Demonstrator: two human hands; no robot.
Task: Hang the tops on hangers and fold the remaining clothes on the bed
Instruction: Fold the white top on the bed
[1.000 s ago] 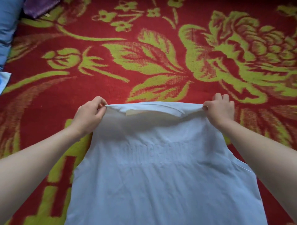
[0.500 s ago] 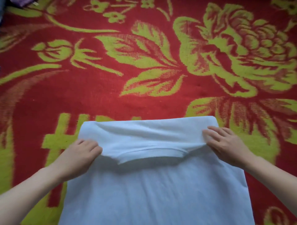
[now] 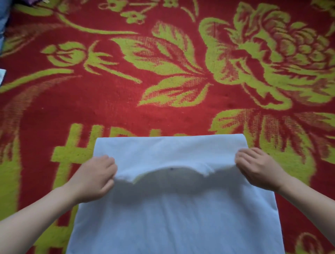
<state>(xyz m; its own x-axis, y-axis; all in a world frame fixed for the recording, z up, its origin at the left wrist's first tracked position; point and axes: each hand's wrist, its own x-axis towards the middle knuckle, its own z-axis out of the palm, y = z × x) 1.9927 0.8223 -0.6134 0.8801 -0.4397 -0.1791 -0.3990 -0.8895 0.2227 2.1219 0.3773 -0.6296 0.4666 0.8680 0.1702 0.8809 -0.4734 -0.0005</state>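
A pale blue-white garment (image 3: 174, 217) lies flat on the red and green flowered bed cover (image 3: 163, 90), its far end folded back toward me. My left hand (image 3: 96, 178) grips the left corner of that folded flap. My right hand (image 3: 259, 169) pinches the flap's right corner. The flap's edge (image 3: 170, 166) sags between the hands and is lifted a little, casting a shadow on the cloth below. The fold line (image 3: 170, 138) runs straight across the far side. No hanger is in view.
Blue cloth (image 3: 3, 21) shows at the left edge, a bit of purple fabric (image 3: 34, 1) at the top left corner, and a pale scrap (image 3: 2, 76) at the left border. The bed cover stretches wide beyond the garment.
Both hands have drawn the garment's far edge back toward me, folding it over the body. Since half a second ago the flap has lifted slightly and its edge sags more.
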